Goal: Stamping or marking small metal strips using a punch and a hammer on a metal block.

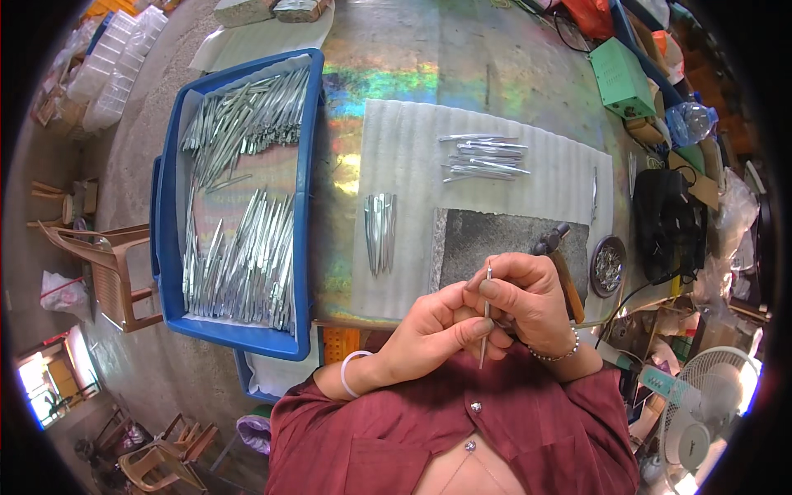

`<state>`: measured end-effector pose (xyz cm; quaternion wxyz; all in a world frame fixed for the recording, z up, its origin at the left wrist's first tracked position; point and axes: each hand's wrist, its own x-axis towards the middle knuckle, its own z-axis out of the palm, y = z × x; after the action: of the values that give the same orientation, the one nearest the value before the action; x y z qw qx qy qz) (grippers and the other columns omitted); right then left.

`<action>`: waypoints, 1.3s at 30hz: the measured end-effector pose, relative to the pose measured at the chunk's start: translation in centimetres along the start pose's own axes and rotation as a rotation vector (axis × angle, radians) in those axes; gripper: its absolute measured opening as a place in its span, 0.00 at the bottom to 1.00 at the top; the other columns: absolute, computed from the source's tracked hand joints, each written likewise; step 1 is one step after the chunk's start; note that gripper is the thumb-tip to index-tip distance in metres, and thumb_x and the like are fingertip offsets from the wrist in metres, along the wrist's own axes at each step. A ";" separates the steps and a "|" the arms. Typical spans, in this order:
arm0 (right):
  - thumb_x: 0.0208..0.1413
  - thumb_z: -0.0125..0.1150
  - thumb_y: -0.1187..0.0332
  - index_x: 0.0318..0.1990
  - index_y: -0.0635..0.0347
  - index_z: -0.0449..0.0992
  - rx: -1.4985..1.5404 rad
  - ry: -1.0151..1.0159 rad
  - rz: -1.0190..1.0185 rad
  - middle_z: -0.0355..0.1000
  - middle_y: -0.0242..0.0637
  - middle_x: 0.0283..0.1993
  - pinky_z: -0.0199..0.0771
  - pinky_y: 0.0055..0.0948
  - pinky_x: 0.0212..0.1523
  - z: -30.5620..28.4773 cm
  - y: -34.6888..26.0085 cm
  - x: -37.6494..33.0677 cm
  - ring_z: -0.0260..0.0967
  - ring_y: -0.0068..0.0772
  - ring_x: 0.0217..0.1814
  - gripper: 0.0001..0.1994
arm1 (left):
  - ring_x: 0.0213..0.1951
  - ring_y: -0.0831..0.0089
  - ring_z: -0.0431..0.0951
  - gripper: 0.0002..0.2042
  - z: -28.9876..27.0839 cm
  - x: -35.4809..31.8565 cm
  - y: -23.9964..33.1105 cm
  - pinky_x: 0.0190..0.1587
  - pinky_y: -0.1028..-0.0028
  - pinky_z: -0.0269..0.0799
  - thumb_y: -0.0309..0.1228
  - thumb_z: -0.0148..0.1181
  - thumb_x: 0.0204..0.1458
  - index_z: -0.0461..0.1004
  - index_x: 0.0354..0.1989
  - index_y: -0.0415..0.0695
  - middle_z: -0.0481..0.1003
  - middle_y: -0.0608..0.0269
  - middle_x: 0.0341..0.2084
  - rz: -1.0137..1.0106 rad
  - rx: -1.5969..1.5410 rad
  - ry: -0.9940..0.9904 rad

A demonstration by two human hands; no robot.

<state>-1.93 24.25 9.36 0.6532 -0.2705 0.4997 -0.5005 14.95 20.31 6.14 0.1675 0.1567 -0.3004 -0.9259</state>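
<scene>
My left hand (pixel 429 330) and my right hand (pixel 528 301) meet close to my chest, both pinching one slim, pointed metal piece (pixel 486 318) held upright between the fingers. Just beyond the hands lies a grey stone slab (pixel 495 239) with a wooden-handled hammer (pixel 561 264) resting on it. A small bunch of similar metal pieces (pixel 379 231) lies on a white corrugated mat (pixel 412 165), and another group of metal pieces (pixel 485 157) sits farther back on it.
A blue tray (pixel 305 190) at the left holds several piles of metal pieces. A small round dish (pixel 608 266) of tiny parts, a black bag (pixel 668 223), a green box (pixel 623 78) and a water bottle (pixel 689 122) stand at the right. A fan (pixel 709 404) is at the lower right.
</scene>
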 end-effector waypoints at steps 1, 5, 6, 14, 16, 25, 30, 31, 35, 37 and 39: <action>0.56 0.59 0.73 0.36 0.66 0.76 0.002 0.003 -0.010 0.71 0.28 0.25 0.61 0.13 0.23 0.1 0.0 0.1 0.63 0.11 0.25 0.05 | 0.36 0.70 0.79 0.14 0.0 0.0 0.0 0.39 0.74 0.75 0.27 0.47 0.61 0.60 0.54 0.35 0.77 0.55 0.35 -0.008 -0.006 0.005; 0.57 0.59 0.73 0.37 0.65 0.76 0.063 0.052 -0.012 0.71 0.28 0.26 0.62 0.13 0.24 0.3 -0.1 -0.1 0.64 0.12 0.25 0.05 | 0.33 0.70 0.79 0.12 -0.6 -0.1 -0.3 0.38 0.75 0.76 0.26 0.48 0.60 0.62 0.51 0.37 0.77 0.55 0.33 -0.022 -0.123 0.049; 0.56 0.59 0.74 0.37 0.66 0.76 0.078 0.058 -0.045 0.72 0.28 0.28 0.63 0.14 0.25 -0.3 0.1 -0.1 0.64 0.12 0.26 0.05 | 0.33 0.70 0.79 0.12 -0.7 -0.2 -0.1 0.38 0.75 0.76 0.26 0.48 0.60 0.62 0.51 0.37 0.77 0.55 0.33 -0.022 -0.123 0.053; 0.50 0.60 0.80 0.49 0.66 0.70 -0.364 -0.004 -0.110 0.70 0.30 0.38 0.66 0.14 0.33 -0.5 -0.4 -1.5 0.66 0.14 0.34 0.17 | 0.31 0.72 0.73 0.07 -3.2 -2.2 1.2 0.33 0.77 0.72 0.27 0.53 0.58 0.70 0.41 0.37 0.70 0.60 0.32 0.558 -0.176 0.499; 0.49 0.60 0.80 0.49 0.64 0.70 -0.367 0.080 -0.142 0.70 0.32 0.37 0.66 0.14 0.36 -2.1 -0.4 -2.4 0.66 0.14 0.35 0.18 | 0.33 0.73 0.72 0.08 -3.4 -2.3 2.1 0.34 0.76 0.70 0.29 0.52 0.59 0.72 0.38 0.36 0.69 0.61 0.33 0.678 0.173 0.591; 0.49 0.59 0.74 0.46 0.67 0.70 -1.223 0.542 -0.327 0.67 0.47 0.44 0.66 0.37 0.49 -7.3 0.4 -4.5 0.66 0.49 0.46 0.16 | 0.27 0.53 0.74 0.10 -7.3 2.2 2.8 0.29 0.64 0.70 0.28 0.59 0.51 0.73 0.40 0.38 0.73 0.53 0.27 0.528 1.656 0.879; 0.47 0.58 0.75 0.48 0.66 0.68 -1.322 0.540 -0.360 0.67 0.48 0.47 0.63 0.38 0.53 -7.5 1.4 -5.2 0.63 0.50 0.51 0.18 | 0.30 0.58 0.75 0.11 -8.2 3.4 2.2 0.31 0.67 0.71 0.28 0.60 0.50 0.73 0.42 0.38 0.74 0.54 0.31 0.370 1.779 0.959; 0.46 0.58 0.76 0.49 0.66 0.67 -1.366 0.534 -0.352 0.66 0.48 0.48 0.63 0.39 0.53 -7.5 1.4 -5.3 0.63 0.50 0.52 0.19 | 0.31 0.64 0.76 0.12 -7.7 3.3 2.3 0.32 0.71 0.71 0.27 0.60 0.50 0.73 0.43 0.38 0.74 0.56 0.32 0.367 1.800 0.983; 0.44 0.55 0.79 0.50 0.66 0.65 -1.528 0.565 -0.306 0.63 0.47 0.48 0.63 0.40 0.51 -7.8 2.1 -5.1 0.62 0.49 0.51 0.21 | 0.32 0.72 0.75 0.11 -2.3 1.6 3.4 0.33 0.77 0.73 0.27 0.55 0.55 0.72 0.44 0.35 0.74 0.57 0.39 1.041 1.383 0.802; 0.44 0.54 0.79 0.50 0.66 0.64 -1.535 0.558 -0.255 0.63 0.47 0.46 0.64 0.40 0.50 -7.8 2.1 -4.7 0.61 0.48 0.50 0.21 | 0.27 0.76 0.74 0.09 2.3 0.9 3.8 0.24 0.76 0.69 0.30 0.58 0.49 0.68 0.22 0.40 0.73 0.67 0.29 1.486 1.331 1.121; 0.43 0.54 0.79 0.50 0.66 0.63 -1.539 0.524 -0.237 0.62 0.47 0.44 0.64 0.40 0.50 -7.0 1.8 -4.5 0.61 0.48 0.50 0.22 | 0.34 0.68 0.68 0.14 8.0 1.2 7.1 0.35 0.74 0.63 0.38 0.45 0.55 0.69 0.38 0.38 0.68 0.61 0.30 2.189 0.530 0.348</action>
<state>-7.72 30.06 7.01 0.0898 -0.5683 0.8074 -0.1305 12.23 18.45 16.42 0.8864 -0.0327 -0.4347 -0.1558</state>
